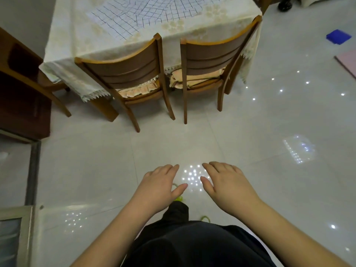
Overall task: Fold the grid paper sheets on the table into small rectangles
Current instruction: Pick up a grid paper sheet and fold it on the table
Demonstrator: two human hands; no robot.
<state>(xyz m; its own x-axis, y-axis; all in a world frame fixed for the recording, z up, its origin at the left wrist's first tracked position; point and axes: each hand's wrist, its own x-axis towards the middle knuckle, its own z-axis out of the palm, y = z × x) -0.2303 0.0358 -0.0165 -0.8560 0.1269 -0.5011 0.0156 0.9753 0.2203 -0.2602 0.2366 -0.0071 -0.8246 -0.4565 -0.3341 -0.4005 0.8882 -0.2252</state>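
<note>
Two bare hands, left hand and right hand, hang released, well short of white grid paper sheets on the cream-clothed tabletop at twelve o'clock; folding seems unstarted, so approach first.

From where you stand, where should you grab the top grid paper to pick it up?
Probably by the pointed near corner of the grid paper, coming from the chair side. That corner lies flat on the tablecloth, clear of the other sheets. Both the left hand and right hand are open and empty, away from the table.
</note>
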